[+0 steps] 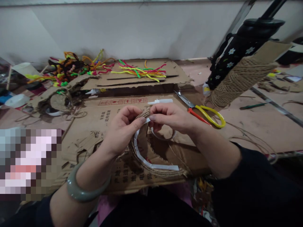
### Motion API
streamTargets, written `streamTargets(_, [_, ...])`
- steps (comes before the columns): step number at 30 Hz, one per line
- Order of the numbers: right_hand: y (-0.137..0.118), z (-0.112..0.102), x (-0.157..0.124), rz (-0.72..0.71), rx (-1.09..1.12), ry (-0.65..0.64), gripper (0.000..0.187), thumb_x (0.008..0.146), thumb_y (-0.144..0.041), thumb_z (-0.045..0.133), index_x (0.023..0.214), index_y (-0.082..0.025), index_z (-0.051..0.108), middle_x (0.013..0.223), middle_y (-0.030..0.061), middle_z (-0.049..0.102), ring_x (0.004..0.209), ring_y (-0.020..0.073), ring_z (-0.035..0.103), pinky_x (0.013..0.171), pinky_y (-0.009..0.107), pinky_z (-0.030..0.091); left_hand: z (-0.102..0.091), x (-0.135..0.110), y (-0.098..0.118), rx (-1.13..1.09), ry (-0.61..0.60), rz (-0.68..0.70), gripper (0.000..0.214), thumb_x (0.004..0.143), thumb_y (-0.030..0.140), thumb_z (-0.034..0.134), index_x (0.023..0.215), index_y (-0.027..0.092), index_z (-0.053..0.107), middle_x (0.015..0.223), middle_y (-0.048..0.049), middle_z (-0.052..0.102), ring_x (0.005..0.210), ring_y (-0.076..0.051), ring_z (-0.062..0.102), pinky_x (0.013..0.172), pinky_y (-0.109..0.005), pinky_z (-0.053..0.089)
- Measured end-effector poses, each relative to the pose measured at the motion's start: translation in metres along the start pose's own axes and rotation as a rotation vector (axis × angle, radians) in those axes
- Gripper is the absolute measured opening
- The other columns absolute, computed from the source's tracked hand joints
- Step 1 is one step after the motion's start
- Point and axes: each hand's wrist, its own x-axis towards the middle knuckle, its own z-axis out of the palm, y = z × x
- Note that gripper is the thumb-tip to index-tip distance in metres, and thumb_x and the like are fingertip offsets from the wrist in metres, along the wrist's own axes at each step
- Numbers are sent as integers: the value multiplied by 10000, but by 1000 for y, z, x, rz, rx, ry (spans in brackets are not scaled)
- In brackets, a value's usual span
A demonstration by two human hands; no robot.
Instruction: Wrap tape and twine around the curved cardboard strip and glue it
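Note:
A crescent-shaped cardboard piece (pixel 142 142) edged with rows of twine is held up over the printed cardboard sheet (pixel 109 123). White tape (pixel 163 167) runs along its inner curve in short angled lengths. My left hand (pixel 125 126) pinches the crescent's upper end, thumb on the tape. My right hand (pixel 169 116) is closed at the same end, its thumb and fingertips on the tape's tip. Just below the right hand, a tape roll (pixel 163 135) shows partly behind the fingers. Beyond the hands lies a white glue bottle (pixel 163 101).
Scissors with yellow and red handles (pixel 210 116) lie right of the hands. A large twine spool (pixel 241 82) leans beside a black flowered umbrella (pixel 236 53). Colourful pipe cleaners (pixel 139 71) lie on raised cardboard at the back. A twine-wrapped ring (pixel 54 101) sits at left.

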Motion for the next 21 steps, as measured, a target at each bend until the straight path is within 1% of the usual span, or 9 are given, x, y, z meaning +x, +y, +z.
streamTargets(12, [1, 0, 1, -7, -14, -5, 87, 829, -201, 581, 758, -164, 549, 622, -42, 578, 537, 69, 560, 533, 188, 457, -1, 0, -1, -6, -12, 3, 243, 683, 259, 806, 800, 205, 600, 677, 34, 631, 532, -77, 546, 470, -173, 422])
streamTargets(17, [1, -1, 1, -10, -3, -8, 84, 831, -196, 574, 758, -162, 550, 621, -42, 580, 536, 65, 561, 536, 186, 458, 0, 0, 0, 10, -9, 13, 259, 677, 275, 807, 800, 204, 591, 677, 34, 623, 522, -82, 540, 464, -186, 425])
streamTargets(21, [1, -1, 1, -3, -11, -7, 88, 823, -191, 584, 749, -162, 546, 622, -40, 580, 537, 66, 559, 536, 189, 457, -1, 1, -1, 1, -7, 9, 263, 673, 268, 811, 806, 201, 595, 682, 35, 627, 535, -77, 550, 475, -175, 429])
